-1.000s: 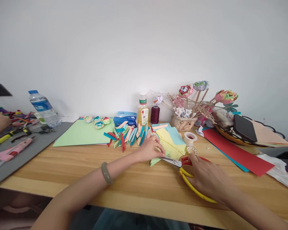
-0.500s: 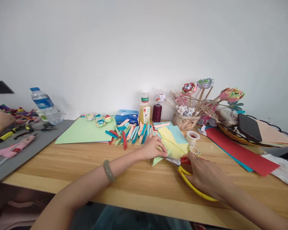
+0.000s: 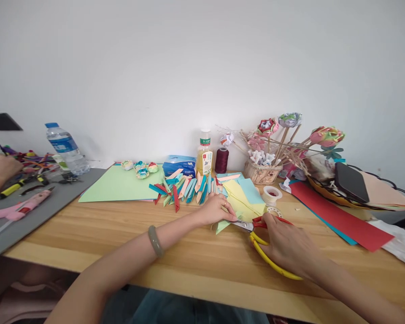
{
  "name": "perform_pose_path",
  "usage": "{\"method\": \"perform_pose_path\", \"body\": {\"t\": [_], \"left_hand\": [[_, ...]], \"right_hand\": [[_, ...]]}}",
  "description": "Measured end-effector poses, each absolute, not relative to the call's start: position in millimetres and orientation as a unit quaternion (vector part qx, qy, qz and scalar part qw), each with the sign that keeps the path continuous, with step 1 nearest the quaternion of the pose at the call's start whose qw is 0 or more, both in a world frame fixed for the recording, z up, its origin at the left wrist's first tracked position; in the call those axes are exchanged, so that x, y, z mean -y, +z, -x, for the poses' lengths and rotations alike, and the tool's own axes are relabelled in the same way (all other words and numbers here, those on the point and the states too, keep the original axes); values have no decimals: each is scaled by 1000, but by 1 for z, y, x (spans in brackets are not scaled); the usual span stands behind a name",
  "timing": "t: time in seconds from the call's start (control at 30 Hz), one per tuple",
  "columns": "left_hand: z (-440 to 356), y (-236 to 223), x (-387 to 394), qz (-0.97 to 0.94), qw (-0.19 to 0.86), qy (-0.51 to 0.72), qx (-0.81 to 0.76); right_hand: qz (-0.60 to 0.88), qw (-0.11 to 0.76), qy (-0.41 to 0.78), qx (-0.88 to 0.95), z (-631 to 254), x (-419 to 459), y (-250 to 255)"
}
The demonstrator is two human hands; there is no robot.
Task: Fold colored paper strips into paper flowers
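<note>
My right hand [image 3: 283, 240] is closed round the scissors [image 3: 268, 258], which have one red and one yellow handle. Their metal blades point left and meet a light green piece of paper [image 3: 222, 227]. Pinched in the fingers of my left hand [image 3: 219, 210] is that green paper, right beside the blade tips; the fingers hide part of it. Yellow paper [image 3: 245, 202] lies just behind both hands, with a light blue sheet [image 3: 251, 191] next to it. Several folded paper strips [image 3: 185, 189] in red, blue, green and peach are heaped behind my left hand.
Tape rolls [image 3: 272, 194] lie behind my right hand. A juice bottle [image 3: 205, 155], a thread spool [image 3: 222, 160] and a basket [image 3: 263, 174] with paper flowers stand near the wall. Red card [image 3: 340, 216] lies right. At far left, another person's hand [image 3: 2, 168] is near a pink glue gun [image 3: 20, 207].
The scissors' handles have come slightly closer together in my right hand. My left hand keeps its pinch on the green paper. The whole view has shifted a little.
</note>
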State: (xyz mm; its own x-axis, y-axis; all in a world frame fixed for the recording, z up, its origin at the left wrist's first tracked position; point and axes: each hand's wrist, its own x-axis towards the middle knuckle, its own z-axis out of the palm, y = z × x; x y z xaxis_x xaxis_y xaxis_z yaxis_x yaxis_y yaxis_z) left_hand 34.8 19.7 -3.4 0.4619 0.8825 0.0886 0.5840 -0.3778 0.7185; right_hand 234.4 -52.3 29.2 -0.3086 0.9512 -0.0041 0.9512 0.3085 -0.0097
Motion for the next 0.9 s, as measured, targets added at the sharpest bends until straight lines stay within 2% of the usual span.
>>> {"method": "perform_pose_path", "body": {"t": [0.27,0.47,0.6,0.77,0.9], "left_hand": [[-36,5,-16,-785,315,257,-468],[-7,19,-14,-771,309,278,-483],[8,19,-8,-783,262,248,-506],[8,16,-2,-808,199,202,-516],[5,16,3,-821,182,177,-511]], "right_hand": [[587,1,29,809,-234,55,30],[612,3,83,786,-247,56,42],[621,-3,138,772,-256,59,45],[619,0,105,779,-256,57,44],[601,-2,130,789,-251,53,44]]}}
